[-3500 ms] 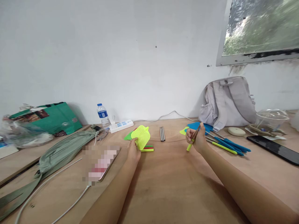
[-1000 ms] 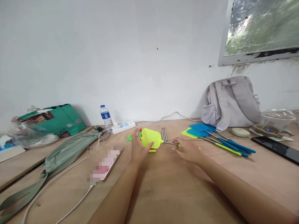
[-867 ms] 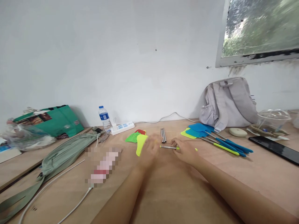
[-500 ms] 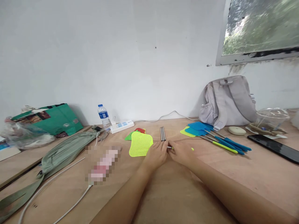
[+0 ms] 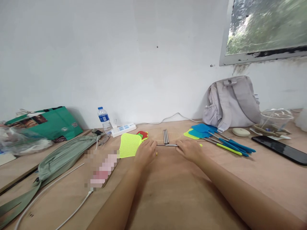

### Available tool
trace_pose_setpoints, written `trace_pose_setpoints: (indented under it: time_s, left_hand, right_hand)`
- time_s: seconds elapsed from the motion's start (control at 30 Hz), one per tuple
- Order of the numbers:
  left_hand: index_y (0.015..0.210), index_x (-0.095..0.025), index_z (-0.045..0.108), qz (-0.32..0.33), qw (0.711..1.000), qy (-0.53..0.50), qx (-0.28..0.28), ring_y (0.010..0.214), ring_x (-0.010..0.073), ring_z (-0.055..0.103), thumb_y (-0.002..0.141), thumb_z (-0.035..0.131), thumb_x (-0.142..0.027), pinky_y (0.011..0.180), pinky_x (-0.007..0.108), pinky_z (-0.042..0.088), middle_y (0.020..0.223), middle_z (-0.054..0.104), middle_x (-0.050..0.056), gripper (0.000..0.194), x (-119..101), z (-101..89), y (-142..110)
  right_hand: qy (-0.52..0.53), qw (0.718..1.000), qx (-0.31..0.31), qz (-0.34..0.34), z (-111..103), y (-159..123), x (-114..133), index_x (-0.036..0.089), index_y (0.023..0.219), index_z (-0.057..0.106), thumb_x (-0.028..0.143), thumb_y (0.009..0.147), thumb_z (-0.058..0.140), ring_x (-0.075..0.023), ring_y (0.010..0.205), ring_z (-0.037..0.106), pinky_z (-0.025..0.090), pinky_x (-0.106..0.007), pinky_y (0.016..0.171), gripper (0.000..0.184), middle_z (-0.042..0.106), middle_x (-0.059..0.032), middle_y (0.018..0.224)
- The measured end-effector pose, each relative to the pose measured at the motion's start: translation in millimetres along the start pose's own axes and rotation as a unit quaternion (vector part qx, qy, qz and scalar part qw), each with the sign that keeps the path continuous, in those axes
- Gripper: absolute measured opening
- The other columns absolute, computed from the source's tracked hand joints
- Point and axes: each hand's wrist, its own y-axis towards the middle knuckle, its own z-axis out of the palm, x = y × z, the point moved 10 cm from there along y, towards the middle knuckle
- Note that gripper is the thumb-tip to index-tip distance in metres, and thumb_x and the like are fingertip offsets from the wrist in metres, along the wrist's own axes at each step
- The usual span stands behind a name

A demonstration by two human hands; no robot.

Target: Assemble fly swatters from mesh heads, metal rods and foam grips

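A yellow-green fly swatter lies crosswise between my hands, its perforated head out to the left. My left hand is closed at the head's base. A stretch of thin metal rod shows between the two hands. My right hand is closed around the other end, and a yellow tip pokes out past it. Just beyond the rod, several loose metal tubes lie side by side. Red and green swatter heads sit partly hidden behind the yellow one.
Blue and yellow fly swatters are piled on the right, near a grey backpack and a black phone. A power strip, a water bottle, a green bag and a cabled, blurred-out item are to the left.
My hands were close together and have moved apart. More of the metal rod shows between them, and the yellow swatter head has shifted left.
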Motion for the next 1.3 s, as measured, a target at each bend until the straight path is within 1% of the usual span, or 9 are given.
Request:
trace_pose_setpoints:
  time_s: [0.13, 0.3, 0.5, 0.63, 0.83, 0.97, 1.07, 1.2, 1.3]
  left_hand:
    - [0.067, -0.020, 0.052, -0.008, 0.999, 0.026, -0.034, 0.067, 0.0194, 0.052, 0.074, 0.042, -0.010, 0.063, 0.030, 0.035, 0.066, 0.057, 0.005, 0.015, 25.4, -6.8, -2.0]
    - [0.061, -0.020, 0.051, -0.022, 0.996, 0.077, -0.047, 0.063, 0.0187, 0.052, 0.073, 0.041, -0.009, 0.060, 0.029, 0.032, 0.061, 0.057, 0.005, 0.019, 57.1, -12.8, -10.6]
    - [0.060, -0.020, 0.051, -0.052, 0.988, 0.143, -0.041, 0.062, 0.0169, 0.052, 0.077, 0.041, -0.012, 0.058, 0.028, 0.033, 0.059, 0.058, 0.002, 0.021, 82.1, -18.9, -20.7]
    - [0.062, -0.020, 0.053, -0.051, 0.987, 0.144, -0.042, 0.064, 0.0172, 0.054, 0.077, 0.042, -0.013, 0.059, 0.028, 0.034, 0.061, 0.060, 0.002, 0.020, 86.9, -21.4, -23.3]
    - [0.059, -0.020, 0.052, -0.067, 0.986, 0.147, -0.028, 0.060, 0.0169, 0.053, 0.077, 0.040, -0.013, 0.056, 0.028, 0.033, 0.058, 0.058, 0.002, 0.023, 99.6, -23.5, -29.3]
    - [0.060, -0.020, 0.053, -0.072, 0.986, 0.143, -0.041, 0.063, 0.0171, 0.053, 0.077, 0.040, -0.013, 0.058, 0.027, 0.033, 0.059, 0.058, 0.002, 0.023, 106.6, -27.0, -32.9]
    - [0.059, -0.020, 0.053, -0.077, 0.988, 0.127, -0.053, 0.063, 0.0167, 0.053, 0.077, 0.040, -0.014, 0.058, 0.027, 0.034, 0.059, 0.057, 0.002, 0.023, 105.7, -29.6, -33.4]
    - [0.059, -0.020, 0.050, -0.136, 0.986, 0.075, -0.052, 0.062, 0.0174, 0.051, 0.072, 0.044, -0.018, 0.057, 0.028, 0.035, 0.058, 0.055, 0.001, 0.015, 104.8, -27.1, -33.7]
    - [0.068, -0.021, 0.054, -0.129, 0.989, 0.045, -0.058, 0.069, 0.0197, 0.052, 0.071, 0.048, -0.023, 0.065, 0.031, 0.038, 0.065, 0.059, 0.003, 0.007, 86.5, -21.6, -27.7]
  right_hand:
    - [-0.023, 1.000, -0.006, 0.010, -0.3, 0.1, -17.6, 0.020, 0.074, 0.055, 0.030, 0.082, 0.037, -0.0167, 0.061, 0.053, 0.016, -0.027, 0.049, 0.022, 0.063, -0.0053, 0.068]
    - [-0.035, 0.998, -0.016, 0.049, 3.6, -6.0, -55.6, 0.020, 0.067, 0.055, 0.029, 0.077, 0.040, -0.0153, 0.054, 0.050, 0.012, -0.026, 0.048, 0.021, 0.061, -0.0049, 0.061]
    - [-0.080, 0.993, -0.079, 0.020, -5.1, -16.1, -82.7, 0.019, 0.059, 0.052, 0.028, 0.076, 0.039, -0.0121, 0.049, 0.048, 0.011, -0.026, 0.048, 0.023, 0.060, -0.0021, 0.055]
    - [-0.130, 0.985, -0.117, 0.004, -12.0, -22.4, -93.1, 0.019, 0.056, 0.052, 0.029, 0.075, 0.039, -0.0111, 0.046, 0.046, 0.011, -0.026, 0.048, 0.025, 0.057, -0.0002, 0.050]
    - [-0.161, 0.972, -0.173, 0.000, -29.5, -37.5, -113.3, 0.018, 0.051, 0.052, 0.030, 0.073, 0.041, -0.0104, 0.044, 0.045, 0.013, -0.025, 0.048, 0.027, 0.056, -0.0004, 0.046]
    - [-0.171, 0.965, -0.199, 0.007, -36.5, -47.3, -127.7, 0.018, 0.048, 0.051, 0.034, 0.072, 0.044, -0.0104, 0.044, 0.045, 0.015, -0.024, 0.048, 0.030, 0.055, -0.0008, 0.045]
    - [-0.174, 0.964, -0.201, 0.026, -35.6, -49.7, -134.2, 0.018, 0.049, 0.054, 0.038, 0.072, 0.045, -0.0111, 0.045, 0.047, 0.016, -0.024, 0.048, 0.032, 0.057, -0.0013, 0.047]
    - [-0.167, 0.967, -0.174, 0.083, -28.8, -47.7, -140.0, 0.019, 0.050, 0.057, 0.041, 0.072, 0.045, -0.0120, 0.045, 0.048, 0.015, -0.024, 0.047, 0.034, 0.057, -0.0026, 0.046]
    - [-0.158, 0.970, -0.148, 0.112, -23.3, -43.1, -134.8, 0.019, 0.051, 0.058, 0.039, 0.071, 0.045, -0.0128, 0.045, 0.048, 0.014, -0.024, 0.047, 0.031, 0.058, -0.0032, 0.046]
